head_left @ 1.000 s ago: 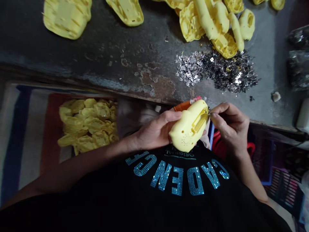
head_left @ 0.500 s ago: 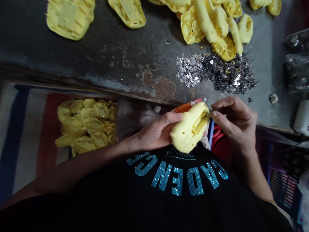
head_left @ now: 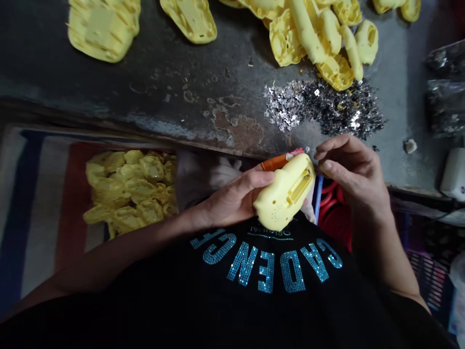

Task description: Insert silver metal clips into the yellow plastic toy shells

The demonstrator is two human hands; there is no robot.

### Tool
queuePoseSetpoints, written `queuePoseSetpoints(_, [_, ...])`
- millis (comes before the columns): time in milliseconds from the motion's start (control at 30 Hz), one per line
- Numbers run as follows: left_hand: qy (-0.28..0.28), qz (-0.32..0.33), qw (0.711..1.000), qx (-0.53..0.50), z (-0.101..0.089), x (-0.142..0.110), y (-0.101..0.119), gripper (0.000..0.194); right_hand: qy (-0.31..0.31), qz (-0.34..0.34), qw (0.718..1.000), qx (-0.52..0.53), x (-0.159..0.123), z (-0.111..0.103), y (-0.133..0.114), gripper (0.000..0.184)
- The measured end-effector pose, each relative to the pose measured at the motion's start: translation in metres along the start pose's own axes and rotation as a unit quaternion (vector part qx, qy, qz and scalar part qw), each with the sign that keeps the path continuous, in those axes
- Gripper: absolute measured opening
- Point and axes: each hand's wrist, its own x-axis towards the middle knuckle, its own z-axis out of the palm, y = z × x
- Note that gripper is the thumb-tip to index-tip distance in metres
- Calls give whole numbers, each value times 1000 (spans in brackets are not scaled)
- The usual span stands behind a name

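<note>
From my end, I see the left hand [head_left: 238, 198] closed around a yellow shell [head_left: 278, 203], its thumb pressed flat across the upper left side and most of its fingers hidden underneath. The left forearm comes in low from the left. The shell sits tilted in that grip, in front of the shirt [head_left: 261, 310], its slot [head_left: 301, 186] facing up and running toward the upper right end; I make out metal in the slot's upper end.

Just beside that end I have the right hand [head_left: 358, 179], forearm rising from the lower right, fingers curled, thumb and forefinger tips close together. I cannot tell whether they pinch anything small.

Behind the shell shows an orange item [head_left: 275, 162]. Beyond, on the table [head_left: 163, 87], I see a heap of metal pieces [head_left: 327, 106], with more yellow parts [head_left: 303, 36] behind it. Another yellow pile [head_left: 134, 184] lies lower left, beside striped cloth [head_left: 39, 218].
</note>
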Motion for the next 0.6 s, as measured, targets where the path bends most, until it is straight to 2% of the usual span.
queuePoseSetpoints(167, [16, 10, 1000, 13, 2, 1, 0, 82, -61, 28, 996, -51, 0, -5, -8, 39])
queuePoseSetpoints(233, [25, 7, 1000, 17, 2, 0, -2, 81, -76, 25, 991, -103, 1, -6, -17, 40])
queuePoseSetpoints(333, [34, 8, 999, 29, 0, -3, -7, 73, -87, -18, 970, -226, 3, -3, -32, 31])
queuePoseSetpoints(433, [30, 28, 998, 38, -2, -6, -9, 65, -80, -77, 943, -313, 1, 4, -35, 21])
queuePoseSetpoints(600, [30, 19, 995, 95, -1, -14, -3, 73, -9, -143, 937, -317, -17, 14, -15, 22])
